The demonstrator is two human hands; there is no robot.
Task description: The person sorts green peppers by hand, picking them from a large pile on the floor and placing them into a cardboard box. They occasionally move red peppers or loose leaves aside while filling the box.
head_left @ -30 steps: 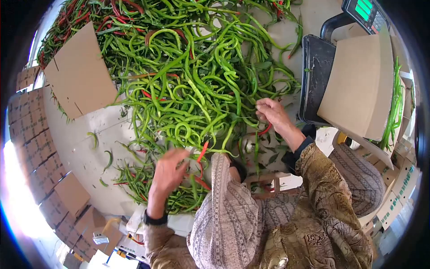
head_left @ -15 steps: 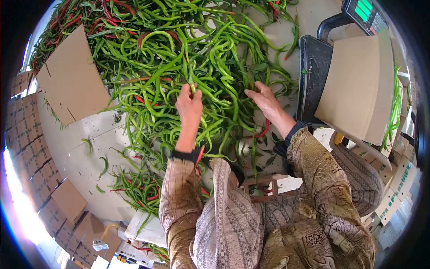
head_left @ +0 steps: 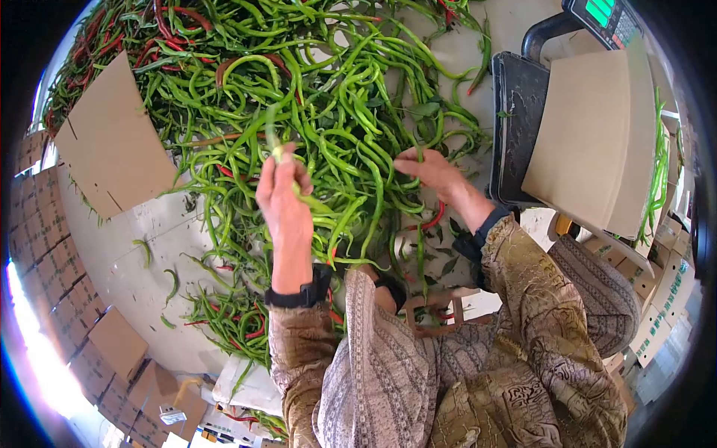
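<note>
A broad heap of long green chili peppers [head_left: 351,97] lies in front of me, mixed with some red ones. My left hand [head_left: 287,201] is closed on a green chili pepper [head_left: 272,134], its stem end between thumb and fingers and its far end blurred by motion. Over the right side of the heap, my right hand [head_left: 441,177] has its fingers curled together against the peppers. What it grips, if anything, is hidden by the fingers and nearby peppers.
A cardboard sheet [head_left: 112,142] leans on the heap at left. On the right, a black scale [head_left: 519,112] bears a cardboard box [head_left: 579,127]. A smaller pepper pile [head_left: 239,321] sits nearer me. Stacked cartons [head_left: 52,254] line the left side.
My left hand has moved left and slightly toward me, carrying a green chili pepper. My right hand has shifted slightly left, its fingers now closer together.
</note>
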